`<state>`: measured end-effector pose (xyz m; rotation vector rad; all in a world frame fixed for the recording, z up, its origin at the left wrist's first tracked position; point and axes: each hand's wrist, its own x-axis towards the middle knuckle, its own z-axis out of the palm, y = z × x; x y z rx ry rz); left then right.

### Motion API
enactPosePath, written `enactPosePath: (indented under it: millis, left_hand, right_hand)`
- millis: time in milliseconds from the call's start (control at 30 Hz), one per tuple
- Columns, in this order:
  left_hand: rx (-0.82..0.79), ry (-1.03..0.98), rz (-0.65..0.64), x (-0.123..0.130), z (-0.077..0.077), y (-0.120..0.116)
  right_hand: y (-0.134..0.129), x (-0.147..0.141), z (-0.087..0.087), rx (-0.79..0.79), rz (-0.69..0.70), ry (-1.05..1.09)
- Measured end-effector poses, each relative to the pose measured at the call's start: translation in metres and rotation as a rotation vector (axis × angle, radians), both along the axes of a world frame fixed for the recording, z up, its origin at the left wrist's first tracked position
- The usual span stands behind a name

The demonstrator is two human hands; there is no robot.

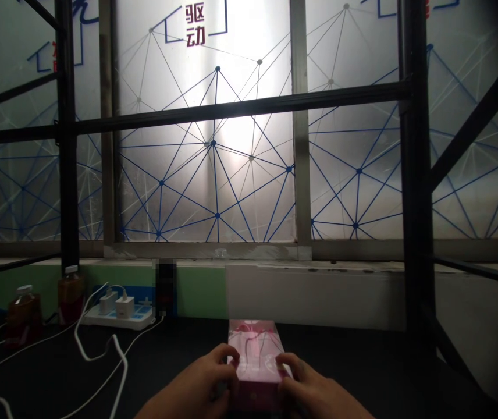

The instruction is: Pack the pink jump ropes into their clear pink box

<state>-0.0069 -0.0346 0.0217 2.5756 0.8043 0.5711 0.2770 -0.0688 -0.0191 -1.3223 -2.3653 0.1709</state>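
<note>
A pink box (255, 355) with a shiny, see-through-looking top lies lengthwise on the black table, its near end toward me. My left hand (207, 375) grips its left side, with the thumb and fingers curled at the near left edge. On the opposite side my right hand (305, 384) holds the right edge, its fingertips near the top corner. Thin dark lines show across the top of the box, and glare hides what they are. The undersides of both hands' fingers are partly hidden.
At the left, a white power strip (120, 317) holds chargers, and a white cable (120, 355) loops over the black table (345, 355). Two bottles, one nearer (24, 317) and one farther (71, 297), stand by the wall. Dark metal posts (417, 233) rise before the windows.
</note>
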Motion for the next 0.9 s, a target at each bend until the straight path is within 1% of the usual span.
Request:
enactPosePath:
  millis: [167,267,533,633,767,833,900]
  left_hand:
    - [0.01,-0.041,0.056,0.003,-0.007,0.003]
    - [-0.008,-0.066,0.056,0.004,-0.008,0.004]
    - [-0.036,-0.101,0.065,0.005,-0.013,0.006]
    - [-0.043,-0.102,0.06,0.005,-0.013,0.006]
    - [-0.048,-0.102,0.05,0.004,-0.012,0.005]
    - [-0.045,-0.104,0.055,0.004,-0.012,0.005]
    - [-0.044,-0.103,0.062,0.004,-0.013,0.005]
  right_hand:
    - [0.004,0.003,-0.011,0.014,0.016,-0.073]
    - [0.006,0.004,-0.013,0.045,0.033,-0.081]
    - [0.011,0.003,-0.018,0.153,0.035,-0.197]
    - [0.011,0.003,-0.016,0.177,0.064,-0.224]
    - [0.007,0.002,-0.011,0.164,0.07,-0.24]
    - [0.003,-0.002,-0.011,0.202,0.077,-0.275]
    - [-0.001,-0.008,-0.016,0.297,0.071,-0.327]
